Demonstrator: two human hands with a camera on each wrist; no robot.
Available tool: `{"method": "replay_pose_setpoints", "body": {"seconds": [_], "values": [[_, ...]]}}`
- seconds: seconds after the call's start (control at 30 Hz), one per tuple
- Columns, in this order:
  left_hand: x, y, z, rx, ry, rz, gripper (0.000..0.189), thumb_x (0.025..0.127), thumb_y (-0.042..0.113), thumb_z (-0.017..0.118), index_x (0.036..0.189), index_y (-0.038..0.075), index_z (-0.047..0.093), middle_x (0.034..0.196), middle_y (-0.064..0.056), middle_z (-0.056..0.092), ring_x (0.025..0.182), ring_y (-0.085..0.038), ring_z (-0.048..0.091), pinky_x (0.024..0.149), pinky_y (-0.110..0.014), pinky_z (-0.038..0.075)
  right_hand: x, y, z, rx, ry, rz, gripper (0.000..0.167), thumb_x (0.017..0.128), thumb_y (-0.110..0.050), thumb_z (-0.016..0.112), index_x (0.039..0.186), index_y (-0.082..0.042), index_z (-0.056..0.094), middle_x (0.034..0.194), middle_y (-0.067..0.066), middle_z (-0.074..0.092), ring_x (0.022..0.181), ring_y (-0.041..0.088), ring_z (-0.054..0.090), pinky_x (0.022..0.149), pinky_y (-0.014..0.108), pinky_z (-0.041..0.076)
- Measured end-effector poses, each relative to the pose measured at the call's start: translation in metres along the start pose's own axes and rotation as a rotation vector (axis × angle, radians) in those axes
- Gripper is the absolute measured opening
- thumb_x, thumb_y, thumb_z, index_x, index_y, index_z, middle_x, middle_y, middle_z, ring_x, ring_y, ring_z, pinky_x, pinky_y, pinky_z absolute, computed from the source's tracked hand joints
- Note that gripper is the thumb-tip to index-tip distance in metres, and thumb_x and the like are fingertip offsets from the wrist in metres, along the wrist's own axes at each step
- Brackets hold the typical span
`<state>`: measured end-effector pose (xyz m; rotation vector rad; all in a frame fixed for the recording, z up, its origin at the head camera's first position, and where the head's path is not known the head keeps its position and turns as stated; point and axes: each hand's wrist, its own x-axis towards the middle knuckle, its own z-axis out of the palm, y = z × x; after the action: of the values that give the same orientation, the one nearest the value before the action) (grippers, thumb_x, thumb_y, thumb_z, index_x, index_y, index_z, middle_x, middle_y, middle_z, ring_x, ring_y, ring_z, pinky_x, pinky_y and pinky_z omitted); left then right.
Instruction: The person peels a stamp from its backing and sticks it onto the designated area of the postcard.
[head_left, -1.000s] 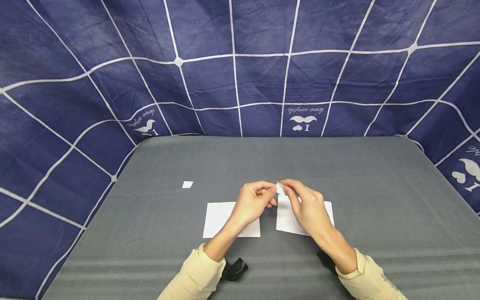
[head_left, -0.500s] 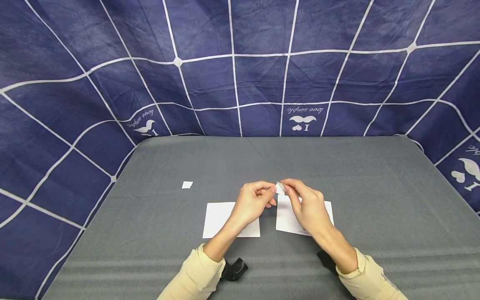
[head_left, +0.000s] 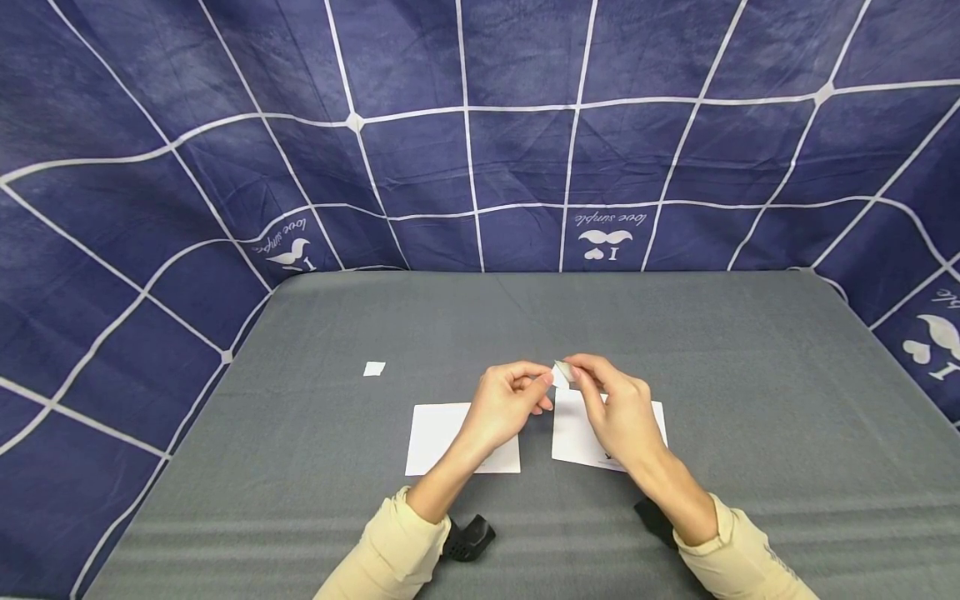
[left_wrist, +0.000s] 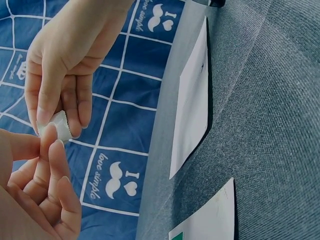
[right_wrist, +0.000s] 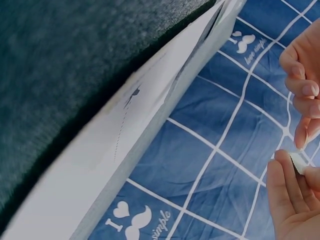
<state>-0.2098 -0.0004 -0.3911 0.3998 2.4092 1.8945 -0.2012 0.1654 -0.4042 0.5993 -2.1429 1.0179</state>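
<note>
Curtain (head_left: 525, 158): dark blue, ruled into squares by white lines, printed with hearts, moustaches and lettering; behind the desk and along its sides.
Desk (head_left: 750, 375): covered in grey cloth, rippled on the near side.
Sleeves (head_left: 382, 546): pale yellow, ending short of the wrists.
Cards (head_left: 435, 433): two, white, lying side by side with a gap between; the right card (head_left: 579, 429) bears a small dark mark.
Right hand (head_left: 618, 412): grip closed to a pinch, thumb and forefinger on the piece's right side.
Left hand (head_left: 504, 402): grip closed to a pinch at the piece's left edge, other fingers bent.
Piece (left_wrist: 61, 126): raised off the desk between the two hands, near the right card's far edge; small, white, slightly shiny, with a toothed zigzag edge and a greyish upper corner; fingertips hide part of it.
Scrap (head_left: 374, 368): white, roughly four-sided, on the desk's left part, beyond the cards, well apart from both hands.
</note>
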Motion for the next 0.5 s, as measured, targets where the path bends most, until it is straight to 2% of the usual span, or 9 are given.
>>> {"method": "replay_pose_setpoints", "body": {"seconds": [0.3, 0.5], "values": [[-0.0007, 0.0008, -0.0011, -0.002, -0.005, -0.011, 0.018, 0.093, 0.01, 0.062, 0.101, -0.003, 0.071, 0.062, -0.004, 0.065, 0.067, -0.038, 0.065, 0.054, -0.024, 0.049, 0.001, 0.0011, -0.0009, -0.002, -0.004, 0.005, 0.016, 0.085, 0.008, 0.066, 0.097, -0.002, 0.069, 0.087, 0.01, 0.071, 0.074, 0.022, 0.069, 0.054, 0.037, 0.051], [-0.0002, -0.0001, -0.0007, -0.008, -0.006, -0.013, 0.017, 0.093, 0.01, 0.062, 0.1, -0.002, 0.071, 0.062, -0.004, 0.065, 0.067, -0.039, 0.065, 0.055, -0.024, 0.05, 0.0012, 0.0016, -0.0006, -0.038, 0.009, -0.028, 0.021, 0.081, 0.011, 0.068, 0.097, -0.002, 0.069, 0.086, 0.007, 0.071, 0.069, 0.017, 0.066, 0.052, 0.036, 0.05]]}}
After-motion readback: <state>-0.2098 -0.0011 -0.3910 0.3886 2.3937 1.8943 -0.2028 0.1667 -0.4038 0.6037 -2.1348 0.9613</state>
